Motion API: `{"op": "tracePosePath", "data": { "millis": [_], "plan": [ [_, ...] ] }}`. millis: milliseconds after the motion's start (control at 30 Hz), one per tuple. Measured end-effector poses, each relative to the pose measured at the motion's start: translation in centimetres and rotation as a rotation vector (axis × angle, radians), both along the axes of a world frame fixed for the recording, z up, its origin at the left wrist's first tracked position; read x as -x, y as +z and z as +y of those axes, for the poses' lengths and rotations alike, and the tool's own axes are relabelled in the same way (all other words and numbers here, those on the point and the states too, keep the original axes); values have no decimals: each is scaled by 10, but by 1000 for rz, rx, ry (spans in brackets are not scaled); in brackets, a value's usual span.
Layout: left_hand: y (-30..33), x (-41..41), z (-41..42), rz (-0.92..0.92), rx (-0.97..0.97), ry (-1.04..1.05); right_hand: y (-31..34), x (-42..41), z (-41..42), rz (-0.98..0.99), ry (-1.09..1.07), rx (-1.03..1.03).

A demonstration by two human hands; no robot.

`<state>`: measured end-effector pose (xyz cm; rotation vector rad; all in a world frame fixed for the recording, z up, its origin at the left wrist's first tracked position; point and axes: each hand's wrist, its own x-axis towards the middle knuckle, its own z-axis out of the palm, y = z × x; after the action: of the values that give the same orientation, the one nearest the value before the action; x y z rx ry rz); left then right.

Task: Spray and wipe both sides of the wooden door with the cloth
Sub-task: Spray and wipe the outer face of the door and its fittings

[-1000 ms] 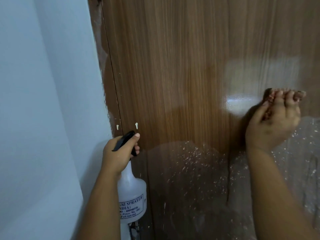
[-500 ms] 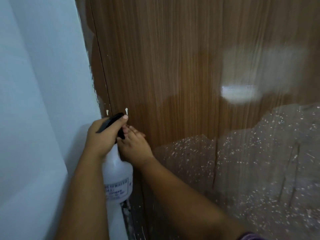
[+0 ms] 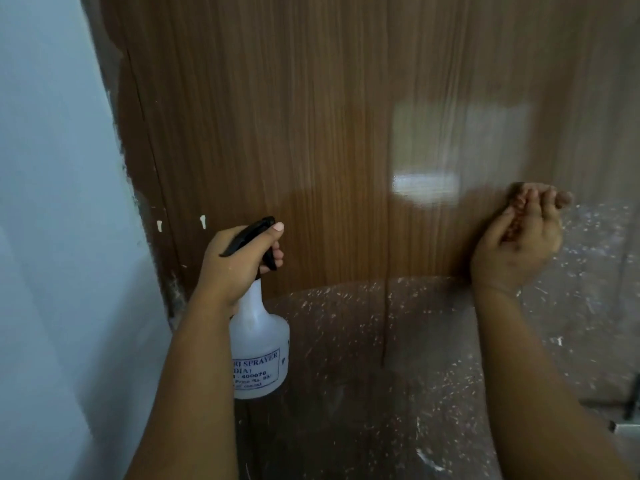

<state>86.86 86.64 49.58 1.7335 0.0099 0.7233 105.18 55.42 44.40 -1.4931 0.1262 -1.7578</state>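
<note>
The brown wooden door (image 3: 311, 133) fills the view, glossy with a bright reflection. My left hand (image 3: 239, 265) grips the black trigger head of a white translucent spray bottle (image 3: 259, 348), held upright close to the door's left part with the nozzle toward the door. My right hand (image 3: 519, 240) is raised at the door's right side, palm toward me, fingers loosely curled and holding nothing; its back seems to lie against the wood. No cloth is in view.
A pale blue wall (image 3: 52, 237) stands at the left, meeting the chipped door frame (image 3: 145, 188). The door's lower part (image 3: 381, 358) looks dull and is covered with white specks. Something dark and metallic shows at the lower right edge (image 3: 628, 407).
Half a second ago my right hand was at the bottle's nozzle beside my left hand. It has swung back to the right and up beside the door. The bottle stays in my left hand.
</note>
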Motion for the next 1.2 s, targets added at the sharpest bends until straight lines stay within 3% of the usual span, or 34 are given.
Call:
{"op": "tracePosePath", "data": {
  "millis": [67, 100, 267, 333, 433, 600, 700, 733, 800, 933, 1000, 1067, 1200],
  "plan": [
    [-2, -3, -4, 17, -25, -32, 5, 10, 24, -17, -27, -42],
    [-4, -5, -10, 28, -29, -50, 4, 19, 42, -32, -29, 41],
    [0, -21, -42, 12, -70, -129, -40, 49, 131, -142, 185, 1042],
    [1, -28, -58, 9, -75, -163, -37, 40, 112, -188, 185, 1185],
    [1, -38, -85, 28, -72, -201, -13, 24, 47, -169, 138, 992],
    [0, -45, -138, 25, -120, -262, 2, -20, -118, -34, -15, 364],
    [-1, -46, -165, 27, -101, -281, -5, -24, -154, 62, 8, -22],
    [-1, -47, -173, 26, -96, -287, -6, -23, -146, 59, 14, -45],
    [-1, -49, -189, 24, -74, -292, -9, -14, -112, -2, 10, 121],
    [-1, -54, -223, 0, -75, -323, -45, 3, -24, -16, 201, 947],
    [1, -51, -239, -5, -102, -343, -39, -2, -35, -60, 271, 1154],
    [3, -52, -251, -8, -107, -336, -15, -8, -75, -119, 174, 1060],
    [4, -54, -277, -13, -111, -297, -10, -31, -194, -31, 36, 513]
  ]
}}
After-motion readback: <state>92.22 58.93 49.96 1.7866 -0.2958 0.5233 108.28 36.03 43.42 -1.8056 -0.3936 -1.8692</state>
